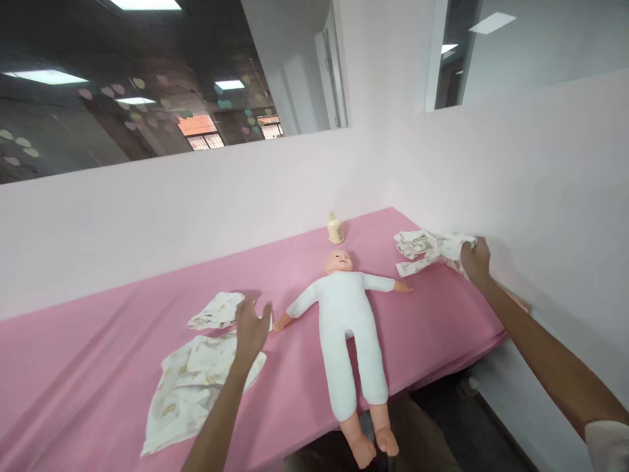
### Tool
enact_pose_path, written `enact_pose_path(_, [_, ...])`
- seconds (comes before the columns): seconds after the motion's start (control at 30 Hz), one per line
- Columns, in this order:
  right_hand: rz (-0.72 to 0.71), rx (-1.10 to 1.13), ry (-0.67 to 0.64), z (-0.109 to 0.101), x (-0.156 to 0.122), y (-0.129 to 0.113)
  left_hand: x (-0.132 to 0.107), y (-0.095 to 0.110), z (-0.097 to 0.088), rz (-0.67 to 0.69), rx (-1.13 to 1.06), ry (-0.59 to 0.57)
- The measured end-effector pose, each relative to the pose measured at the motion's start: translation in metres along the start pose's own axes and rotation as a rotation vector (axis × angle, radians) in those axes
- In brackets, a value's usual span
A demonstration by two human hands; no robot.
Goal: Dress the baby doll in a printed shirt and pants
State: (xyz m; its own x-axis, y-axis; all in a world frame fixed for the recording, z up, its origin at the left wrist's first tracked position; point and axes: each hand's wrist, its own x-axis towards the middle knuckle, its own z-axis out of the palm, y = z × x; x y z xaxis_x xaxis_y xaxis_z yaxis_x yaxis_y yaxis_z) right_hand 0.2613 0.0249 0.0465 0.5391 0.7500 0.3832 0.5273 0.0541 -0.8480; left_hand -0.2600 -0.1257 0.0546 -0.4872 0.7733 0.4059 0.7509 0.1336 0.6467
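Note:
A baby doll (346, 322) in a white bodysuit lies face up on the pink table cover (98, 341), its feet hanging over the near edge. My right hand (474, 258) is shut on a crumpled patterned garment (426, 248) at the table's far right, beside the doll's hand. My left hand (251, 326) hovers with fingers spread over a spread-out patterned cloth (191, 390) left of the doll. A smaller folded patterned cloth (216, 311) lies just beyond it.
A small cream bottle (335, 229) stands near the wall behind the doll's head. Pale pink partition walls (515, 170) close off the back and right sides. The table's near edge runs under the doll's legs, with dark floor below.

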Motion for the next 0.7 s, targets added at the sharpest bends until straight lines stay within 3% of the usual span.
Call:
enact_pose_path(0.07, [0.083,0.314,0.059,-0.012,0.007,-0.036,-0.023,0.026,0.008,0.067,-0.059,-0.106])
enact_pose_path(0.13, [0.129,0.536,-0.026,-0.028,0.001,-0.078,-0.044,0.057,0.015,0.060,-0.159,-0.235])
enact_pose_path(0.27, [0.029,0.684,-0.377,-0.064,-0.050,-0.160,-0.079,0.126,0.021,0.118,-0.441,-0.536])
enact_pose_path(0.33, [-0.026,0.685,-0.588,-0.077,-0.083,-0.190,-0.093,0.157,0.018,0.181,-0.628,-0.628])
enact_pose_path(0.43, [-0.151,0.579,-0.907,-0.086,-0.125,-0.214,-0.109,0.192,0.005,0.246,-0.956,-0.754])
enact_pose_path(0.5, [-0.267,0.482,-1.068,-0.089,-0.143,-0.222,-0.116,0.205,-0.006,0.213,-1.119,-0.804])
enact_pose_path(0.57, [-0.377,0.390,-1.147,-0.090,-0.154,-0.226,-0.120,0.210,-0.018,0.123,-1.206,-0.787])
enact_pose_path(0.7, [-0.524,0.265,-1.203,-0.087,-0.162,-0.230,-0.121,0.209,-0.037,0.003,-1.156,-0.674])
